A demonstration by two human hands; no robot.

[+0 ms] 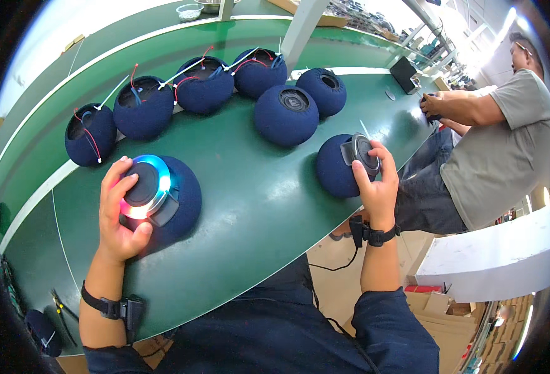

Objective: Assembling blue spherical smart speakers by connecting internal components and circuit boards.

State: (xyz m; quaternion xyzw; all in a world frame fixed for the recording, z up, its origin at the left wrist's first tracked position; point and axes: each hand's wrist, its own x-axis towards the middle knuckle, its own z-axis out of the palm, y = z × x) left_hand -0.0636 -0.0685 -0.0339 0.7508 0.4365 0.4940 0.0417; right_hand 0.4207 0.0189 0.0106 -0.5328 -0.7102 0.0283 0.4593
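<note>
My left hand is closed around the rim of a round module with a black centre and a ring glowing blue, white and pink. That module is tilted against a navy fabric-covered ball on the green bench. Farther right, the thumb and fingers of my right hand pinch a grey-rimmed round module with a dark face. It is held at the top right of another navy fabric-covered ball, and a pale strip sticks up behind it. Whether either module is seated in its ball cannot be made out.
Open-topped navy balls with red wires and white ties line the bench's back. Two more balls stand right of them. Pliers lie near left. A co-worker handles a dark object at right, beside a black box.
</note>
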